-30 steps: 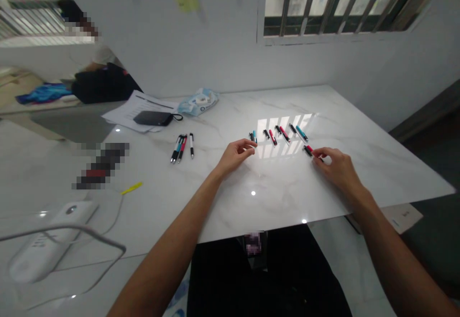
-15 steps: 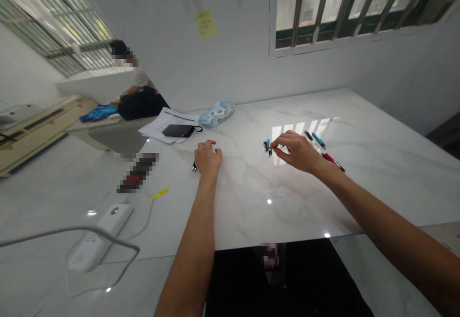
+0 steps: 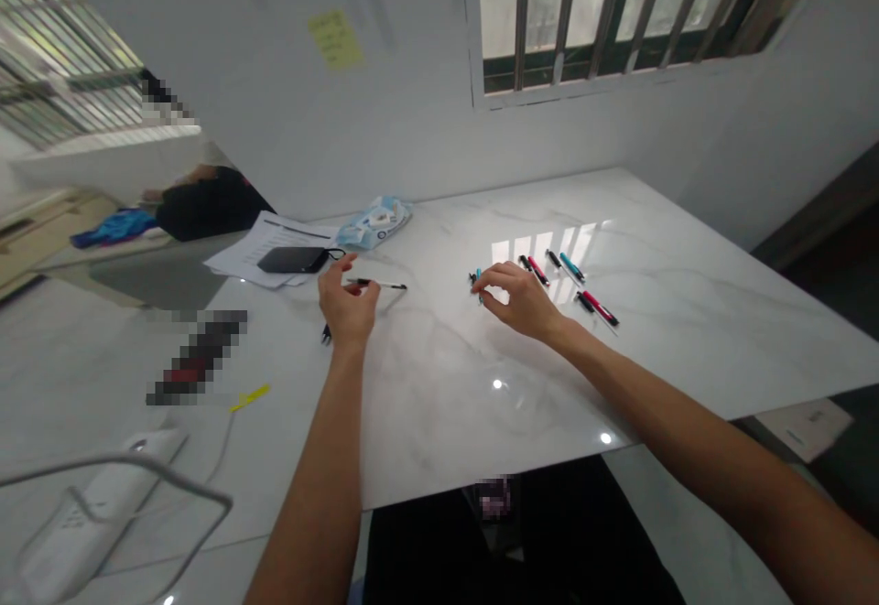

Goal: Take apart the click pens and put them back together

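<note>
Between thumb and fingers, my left hand (image 3: 345, 307) pinches a slim pen refill (image 3: 388, 286), its black tip pointing right just above the table. A dark pen part (image 3: 326, 335) shows partly beneath that hand. My right hand (image 3: 515, 296) is curled low over the table, thumb and forefinger tips close together at a small teal pen part (image 3: 479, 275) and a small black part (image 3: 472, 279). The fingertips partly cover these pieces, so their hold is unclear. To the right lie red pen pieces (image 3: 537, 270), a teal pen (image 3: 571, 266) and a red pen (image 3: 602, 308).
A black phone-like device (image 3: 295, 260) rests on printed papers (image 3: 237, 253), beside a blue-and-white packet (image 3: 374, 222). A white power strip (image 3: 103, 513), grey cable (image 3: 171, 477) and yellow tag (image 3: 251, 397) are at left. A person (image 3: 202, 175) sits beyond the partition.
My left hand has lifted slightly and now shows the refill in its pinch. My right fingertips have closed in on the small pen parts. The view has swung right.
</note>
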The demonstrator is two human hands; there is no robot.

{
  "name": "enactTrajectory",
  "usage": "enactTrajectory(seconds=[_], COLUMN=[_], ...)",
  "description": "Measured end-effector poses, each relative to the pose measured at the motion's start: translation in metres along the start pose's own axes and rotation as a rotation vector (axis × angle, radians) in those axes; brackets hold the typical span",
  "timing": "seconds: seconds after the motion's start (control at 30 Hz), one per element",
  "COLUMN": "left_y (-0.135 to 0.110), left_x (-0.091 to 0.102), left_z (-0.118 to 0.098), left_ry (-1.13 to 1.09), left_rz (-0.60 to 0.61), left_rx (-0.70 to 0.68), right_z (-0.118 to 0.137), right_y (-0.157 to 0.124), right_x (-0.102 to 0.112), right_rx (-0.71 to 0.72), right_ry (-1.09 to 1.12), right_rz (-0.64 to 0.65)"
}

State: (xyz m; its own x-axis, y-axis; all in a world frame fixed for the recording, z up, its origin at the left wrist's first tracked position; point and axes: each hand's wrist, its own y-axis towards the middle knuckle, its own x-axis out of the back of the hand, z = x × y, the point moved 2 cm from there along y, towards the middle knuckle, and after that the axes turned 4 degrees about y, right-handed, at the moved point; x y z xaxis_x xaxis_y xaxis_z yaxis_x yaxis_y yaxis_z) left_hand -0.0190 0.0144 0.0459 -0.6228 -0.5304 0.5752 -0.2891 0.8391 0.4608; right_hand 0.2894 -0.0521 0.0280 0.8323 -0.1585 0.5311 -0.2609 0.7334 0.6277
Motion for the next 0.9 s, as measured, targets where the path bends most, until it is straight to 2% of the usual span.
enactTrajectory(seconds=[0.07, 0.13, 0.23, 0.3, 0.37, 0.5, 0.63, 0.9], left_y=[0.005, 0.005, -0.007, -0.024, -0.044, -0.076, -0.09, -0.097], left_x=[-0.003, -0.01, -0.025, -0.035, -0.043, -0.051, -0.056, -0.063], left_z=[-0.003, -0.005, -0.013, -0.025, -0.041, -0.066, -0.071, -0.072], left_ry=[-0.25, -0.49, -0.721, -0.74, -0.691, -0.603, -0.557, -0.57], left_rz=[-0.066, -0.061, 0.118, 0.281, 0.447, 0.658, 0.692, 0.68], left_rx=[0.004, 0.025, 0.088, 0.077, 0.007, -0.186, -0.269, -0.229], right_z=[0.003, 0.005, 0.008, 0.01, 0.012, 0.009, 0.002, -0.005], right_y=[0.001, 0.001, 0.0, 0.0, 0.0, 0.001, 0.003, 0.001], right_x=[0.0, -0.001, -0.003, -0.003, -0.002, 0.0, -0.001, -0.008], right_rx=[0.001, -0.016, -0.071, -0.142, -0.233, -0.335, -0.358, -0.387], right_ry=[0.021, 0.046, 0.107, 0.143, 0.165, 0.142, 0.092, 0.141], right_rz=[-0.013, -0.023, -0.041, -0.057, -0.071, -0.064, -0.043, 0.064])
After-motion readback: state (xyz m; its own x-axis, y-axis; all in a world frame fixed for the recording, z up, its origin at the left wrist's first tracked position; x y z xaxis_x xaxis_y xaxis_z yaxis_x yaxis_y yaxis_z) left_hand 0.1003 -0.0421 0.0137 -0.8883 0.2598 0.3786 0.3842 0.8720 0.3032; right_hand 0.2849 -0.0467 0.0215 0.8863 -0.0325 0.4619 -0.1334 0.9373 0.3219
